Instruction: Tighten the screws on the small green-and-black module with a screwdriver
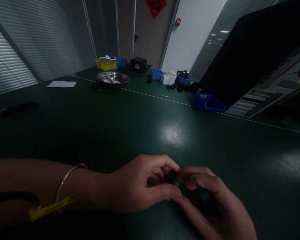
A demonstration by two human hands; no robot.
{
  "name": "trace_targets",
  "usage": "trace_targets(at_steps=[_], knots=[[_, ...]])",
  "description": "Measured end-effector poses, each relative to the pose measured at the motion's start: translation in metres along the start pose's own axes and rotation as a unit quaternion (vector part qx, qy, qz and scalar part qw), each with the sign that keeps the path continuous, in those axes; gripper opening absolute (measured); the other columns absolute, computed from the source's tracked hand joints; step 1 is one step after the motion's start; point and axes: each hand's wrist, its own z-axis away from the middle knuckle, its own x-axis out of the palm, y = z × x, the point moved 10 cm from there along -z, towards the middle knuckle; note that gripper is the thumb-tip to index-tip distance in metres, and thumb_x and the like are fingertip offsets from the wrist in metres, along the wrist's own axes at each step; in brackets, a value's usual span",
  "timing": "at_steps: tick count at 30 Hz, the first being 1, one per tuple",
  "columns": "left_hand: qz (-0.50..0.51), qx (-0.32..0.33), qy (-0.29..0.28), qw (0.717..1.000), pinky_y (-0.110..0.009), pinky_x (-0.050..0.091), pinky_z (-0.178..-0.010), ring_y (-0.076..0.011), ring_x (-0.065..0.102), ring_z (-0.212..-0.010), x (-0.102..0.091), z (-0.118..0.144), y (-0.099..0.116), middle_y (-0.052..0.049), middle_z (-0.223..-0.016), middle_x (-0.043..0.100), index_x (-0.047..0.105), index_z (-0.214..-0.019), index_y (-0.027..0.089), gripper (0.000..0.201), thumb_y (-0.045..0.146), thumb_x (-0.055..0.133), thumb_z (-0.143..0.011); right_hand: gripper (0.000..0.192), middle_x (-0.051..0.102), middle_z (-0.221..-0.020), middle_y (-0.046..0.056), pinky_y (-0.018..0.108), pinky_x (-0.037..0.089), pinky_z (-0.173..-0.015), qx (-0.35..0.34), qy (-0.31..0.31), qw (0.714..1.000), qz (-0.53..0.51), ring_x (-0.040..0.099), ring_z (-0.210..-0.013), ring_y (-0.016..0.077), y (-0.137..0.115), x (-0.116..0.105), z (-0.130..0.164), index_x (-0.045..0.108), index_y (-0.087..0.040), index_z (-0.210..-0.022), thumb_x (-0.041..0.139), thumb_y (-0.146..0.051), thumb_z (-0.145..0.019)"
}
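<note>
Low in the middle of the head view, my left hand (142, 186) has thumb and forefinger closed around a small green piece (176, 183), mostly covered by fingers. Its exact kind does not show. My right hand (222, 203) meets it from the right, fingers curled and fingertips touching those of my left hand. A thin greyish edge shows by the right fingers, and the dark hollow of that palm hides whatever is in it. Both hands are just over the dark green tabletop (130, 133).
A steel bowl (112, 80) with white bits stands at the back, near a yellow bin (106, 64) and a black box (138, 64). Paper (61, 84) lies far left. A blue bin (209, 102) sits back right beside a large dark panel (250, 50). A yellow tag (53, 207) hangs at my left wrist.
</note>
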Motion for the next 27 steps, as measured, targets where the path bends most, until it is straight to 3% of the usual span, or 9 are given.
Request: trace_targets(at_steps=[3,9,16,24,27], knots=[[-0.019,0.010,0.007,1.000,-0.025,0.050,-0.068,-0.0141,0.062,-0.079,0.000,0.000,0.003,-0.006,-0.088,0.063,0.056,-0.108,0.013,0.020,0.022,0.055,-0.089,0.020,0.067,-0.085,0.000,0.019,0.057,-0.062,-0.006,0.004,1.000,0.016,0.069,-0.073,0.0130,-0.004,-0.001,0.000,0.051,-0.026,-0.098,0.063,-0.016,-0.085],[-0.023,0.018,0.016,0.999,-0.027,0.053,-0.072,-0.0153,0.063,-0.082,-0.002,0.000,0.002,-0.007,-0.093,0.063,0.058,-0.109,0.013,0.025,0.015,0.057,-0.084,0.021,0.071,-0.088,0.002,0.019,0.059,-0.064,-0.013,-0.011,0.999,0.036,0.072,-0.077,0.0151,-0.008,0.000,0.001,0.054,-0.026,-0.098,0.064,-0.014,-0.085],[-0.007,0.009,0.025,1.000,-0.031,0.053,-0.077,-0.0149,0.062,-0.080,-0.008,0.001,0.003,-0.007,-0.090,0.064,0.059,-0.113,0.012,0.027,0.016,0.056,-0.086,0.021,0.069,-0.087,0.002,0.022,0.059,-0.064,-0.002,0.016,0.999,0.031,0.071,-0.075,0.0170,-0.001,-0.008,0.003,0.052,-0.027,-0.096,0.067,-0.019,-0.083],[0.044,-0.042,0.021,0.998,-0.030,0.053,-0.072,-0.0132,0.060,-0.078,-0.015,-0.004,-0.007,-0.007,-0.094,0.062,0.058,-0.117,0.013,0.029,0.018,0.053,-0.089,0.027,0.067,-0.098,0.005,0.023,0.059,-0.071,0.031,-0.021,0.999,0.038,0.069,-0.089,0.0189,0.012,-0.008,0.006,0.052,-0.027,-0.110,0.058,-0.016,-0.087],[-0.005,-0.009,0.037,0.999,-0.034,0.052,-0.082,-0.0159,0.061,-0.090,-0.023,-0.004,-0.002,-0.008,-0.107,0.059,0.056,-0.124,0.017,0.038,0.020,0.059,-0.086,0.032,0.067,-0.104,0.007,0.023,0.059,-0.071,0.052,-0.031,0.997,0.054,0.068,-0.093,0.0202,0.022,-0.007,0.007,0.050,-0.027,-0.118,0.055,-0.017,-0.088]])
